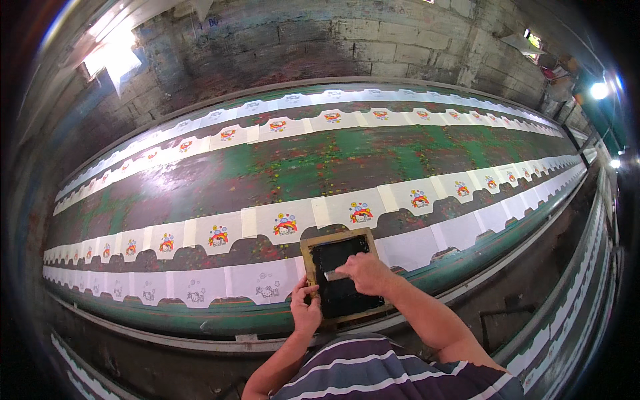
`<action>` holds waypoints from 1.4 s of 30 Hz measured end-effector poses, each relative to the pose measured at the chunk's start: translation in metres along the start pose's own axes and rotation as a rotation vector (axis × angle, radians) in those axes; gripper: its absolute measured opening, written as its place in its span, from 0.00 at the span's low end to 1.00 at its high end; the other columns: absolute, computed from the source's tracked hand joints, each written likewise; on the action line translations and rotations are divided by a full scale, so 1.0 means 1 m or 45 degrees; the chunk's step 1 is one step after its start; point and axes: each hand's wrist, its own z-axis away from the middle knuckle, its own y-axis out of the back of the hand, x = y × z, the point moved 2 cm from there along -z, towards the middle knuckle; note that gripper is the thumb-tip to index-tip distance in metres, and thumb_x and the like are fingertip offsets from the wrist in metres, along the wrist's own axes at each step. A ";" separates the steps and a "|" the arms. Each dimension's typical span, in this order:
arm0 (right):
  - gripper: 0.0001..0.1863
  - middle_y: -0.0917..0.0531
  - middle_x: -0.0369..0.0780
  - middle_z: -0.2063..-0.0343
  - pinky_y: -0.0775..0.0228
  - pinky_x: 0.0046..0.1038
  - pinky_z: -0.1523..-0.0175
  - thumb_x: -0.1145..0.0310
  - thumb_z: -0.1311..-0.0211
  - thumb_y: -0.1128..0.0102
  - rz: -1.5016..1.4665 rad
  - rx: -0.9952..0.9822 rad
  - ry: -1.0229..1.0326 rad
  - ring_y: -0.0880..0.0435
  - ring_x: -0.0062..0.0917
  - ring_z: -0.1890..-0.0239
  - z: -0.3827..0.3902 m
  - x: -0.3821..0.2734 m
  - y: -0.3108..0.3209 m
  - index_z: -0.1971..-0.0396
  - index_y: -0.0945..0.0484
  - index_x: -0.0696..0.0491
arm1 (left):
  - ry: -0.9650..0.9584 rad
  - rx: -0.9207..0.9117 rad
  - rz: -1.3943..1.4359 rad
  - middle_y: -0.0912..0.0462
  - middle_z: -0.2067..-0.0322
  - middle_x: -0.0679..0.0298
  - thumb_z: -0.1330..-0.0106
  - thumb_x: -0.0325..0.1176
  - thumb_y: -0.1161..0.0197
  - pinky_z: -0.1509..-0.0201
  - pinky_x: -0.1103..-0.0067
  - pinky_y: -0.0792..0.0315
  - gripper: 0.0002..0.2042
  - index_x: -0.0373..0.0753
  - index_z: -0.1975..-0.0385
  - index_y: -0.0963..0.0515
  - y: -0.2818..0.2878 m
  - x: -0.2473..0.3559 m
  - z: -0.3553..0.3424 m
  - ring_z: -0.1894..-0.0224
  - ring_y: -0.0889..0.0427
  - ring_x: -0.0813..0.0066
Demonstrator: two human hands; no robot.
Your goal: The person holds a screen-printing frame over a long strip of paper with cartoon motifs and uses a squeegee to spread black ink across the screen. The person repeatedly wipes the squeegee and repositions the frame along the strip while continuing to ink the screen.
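Note:
A wooden screen-printing frame (339,236) lies over the nearest row of white cut pieces at the table's front edge. Black ink covers much of its mesh (343,301). My left hand (306,311) grips the left side of the frame with its fingers curled round the wood. Inside the frame, my right hand (368,273) holds a small squeegee (332,275), its pale edge showing past my fingers. White pieces (200,287) left of the frame carry thin dark outline drawings, while those on the right (413,247) look plain. The piece under the frame is hidden.
The long green table (293,163) is stained with paint specks. Further rows of pieces with colourful prints (285,223) run along it, and more (277,125) lie near the far side. A block wall (393,50) stands behind. Another table with white pieces (567,333) is at right.

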 end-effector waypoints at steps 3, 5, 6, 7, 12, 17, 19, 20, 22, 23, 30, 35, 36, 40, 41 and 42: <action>0.24 0.12 0.43 0.55 0.20 0.47 0.43 0.73 0.38 0.33 0.022 0.044 0.061 0.13 0.44 0.49 0.030 -0.018 -0.008 0.41 0.09 0.44 | -0.051 -0.012 0.033 0.23 0.25 0.45 0.33 0.15 0.31 0.20 0.64 0.30 0.15 0.33 0.47 0.12 0.001 -0.008 -0.001 0.25 0.20 0.52; 0.23 0.12 0.42 0.55 0.20 0.46 0.44 0.73 0.38 0.33 0.009 0.097 0.099 0.13 0.43 0.50 0.051 -0.032 -0.011 0.42 0.09 0.44 | -0.079 -0.015 0.102 0.24 0.23 0.44 0.33 0.15 0.31 0.19 0.65 0.30 0.19 0.32 0.42 0.14 0.000 -0.013 0.000 0.24 0.21 0.52; 0.23 0.12 0.41 0.55 0.20 0.46 0.44 0.73 0.38 0.32 0.058 0.079 0.084 0.12 0.41 0.50 0.061 -0.039 -0.013 0.42 0.09 0.45 | -0.078 -0.009 0.167 0.25 0.23 0.43 0.33 0.15 0.31 0.19 0.65 0.30 0.21 0.32 0.40 0.16 -0.001 -0.016 0.001 0.24 0.21 0.53; 0.23 0.12 0.40 0.55 0.20 0.46 0.44 0.73 0.38 0.32 0.026 0.090 0.078 0.12 0.41 0.50 0.069 -0.045 -0.015 0.41 0.09 0.45 | -0.057 0.000 0.244 0.25 0.22 0.43 0.34 0.15 0.31 0.19 0.64 0.30 0.23 0.32 0.37 0.17 -0.002 -0.018 0.001 0.23 0.22 0.53; 0.23 0.13 0.38 0.55 0.21 0.46 0.42 0.73 0.37 0.32 -0.019 0.189 0.066 0.13 0.39 0.49 0.091 -0.063 -0.017 0.41 0.10 0.45 | -0.071 0.080 0.057 0.22 0.25 0.44 0.40 0.17 0.26 0.18 0.60 0.31 0.28 0.35 0.37 0.16 -0.009 -0.015 0.001 0.24 0.23 0.47; 0.22 0.13 0.39 0.52 0.22 0.45 0.40 0.72 0.35 0.31 -0.065 0.210 0.054 0.14 0.39 0.45 0.098 -0.064 -0.014 0.41 0.10 0.47 | -0.223 0.041 -0.277 0.20 0.27 0.44 0.44 0.16 0.28 0.19 0.58 0.31 0.27 0.39 0.42 0.12 -0.006 -0.008 0.002 0.25 0.23 0.43; 0.21 0.12 0.39 0.51 0.22 0.45 0.38 0.72 0.35 0.31 -0.120 0.232 0.038 0.14 0.38 0.44 0.102 -0.064 -0.014 0.42 0.10 0.47 | -0.262 0.042 -0.268 0.19 0.28 0.44 0.45 0.15 0.29 0.19 0.58 0.31 0.26 0.40 0.43 0.11 -0.005 -0.006 0.001 0.25 0.23 0.44; 0.21 0.12 0.39 0.50 0.22 0.44 0.37 0.72 0.35 0.31 -0.131 0.274 0.043 0.15 0.38 0.43 0.104 -0.062 -0.014 0.42 0.10 0.48 | -0.285 0.055 -0.274 0.19 0.28 0.44 0.45 0.14 0.32 0.20 0.58 0.31 0.26 0.40 0.44 0.11 -0.006 -0.005 0.002 0.25 0.22 0.43; 0.21 0.12 0.38 0.48 0.23 0.43 0.35 0.72 0.35 0.30 -0.146 0.337 0.031 0.15 0.38 0.41 0.112 -0.060 -0.015 0.42 0.11 0.48 | -0.278 0.068 -0.282 0.19 0.28 0.44 0.45 0.13 0.33 0.19 0.57 0.31 0.25 0.40 0.46 0.11 -0.007 -0.001 0.002 0.25 0.22 0.43; 0.21 0.12 0.38 0.48 0.23 0.44 0.35 0.72 0.35 0.30 -0.165 0.365 0.021 0.15 0.38 0.41 0.118 -0.059 -0.016 0.42 0.11 0.48 | -0.279 0.077 -0.286 0.20 0.27 0.44 0.45 0.13 0.33 0.19 0.57 0.31 0.24 0.39 0.47 0.12 -0.008 0.001 0.002 0.25 0.22 0.43; 0.24 0.12 0.40 0.45 0.24 0.43 0.30 0.77 0.41 0.28 -0.206 0.475 -0.019 0.15 0.38 0.38 0.153 -0.023 -0.006 0.42 0.10 0.51 | -0.352 0.064 -0.240 0.23 0.24 0.43 0.44 0.12 0.34 0.18 0.59 0.32 0.22 0.39 0.50 0.12 -0.049 0.024 0.012 0.22 0.26 0.44; 0.25 0.12 0.40 0.45 0.23 0.44 0.31 0.78 0.43 0.26 -0.188 0.468 -0.049 0.14 0.40 0.38 0.200 0.031 0.012 0.43 0.10 0.51 | -0.361 0.073 -0.235 0.24 0.25 0.42 0.43 0.12 0.33 0.18 0.58 0.31 0.22 0.39 0.50 0.11 -0.126 0.031 0.024 0.22 0.25 0.44; 0.23 0.11 0.40 0.45 0.24 0.44 0.31 0.78 0.42 0.27 -0.194 0.466 -0.054 0.14 0.40 0.39 0.210 0.043 0.016 0.44 0.10 0.51 | -0.342 0.080 -0.228 0.24 0.25 0.42 0.43 0.13 0.33 0.18 0.58 0.31 0.22 0.39 0.50 0.10 -0.143 0.032 0.028 0.23 0.25 0.43; 0.21 0.10 0.41 0.45 0.23 0.45 0.32 0.78 0.41 0.28 -0.200 0.464 -0.042 0.14 0.42 0.41 0.245 0.089 0.029 0.46 0.09 0.52 | -0.347 0.095 -0.218 0.23 0.25 0.42 0.42 0.14 0.33 0.17 0.59 0.32 0.21 0.39 0.50 0.09 -0.201 0.038 0.038 0.23 0.25 0.43; 0.22 0.10 0.41 0.45 0.23 0.45 0.33 0.78 0.42 0.28 -0.191 0.452 -0.048 0.13 0.42 0.41 0.251 0.099 0.031 0.46 0.09 0.51 | -0.363 0.101 -0.205 0.22 0.25 0.42 0.42 0.14 0.33 0.17 0.59 0.32 0.21 0.39 0.49 0.09 -0.212 0.039 0.039 0.23 0.25 0.44; 0.23 0.10 0.42 0.45 0.23 0.46 0.32 0.79 0.42 0.28 -0.212 0.454 -0.024 0.13 0.43 0.41 0.255 0.109 0.033 0.45 0.10 0.51 | -0.329 0.099 -0.218 0.22 0.25 0.43 0.41 0.14 0.32 0.17 0.60 0.33 0.20 0.39 0.50 0.09 -0.222 0.040 0.040 0.23 0.25 0.44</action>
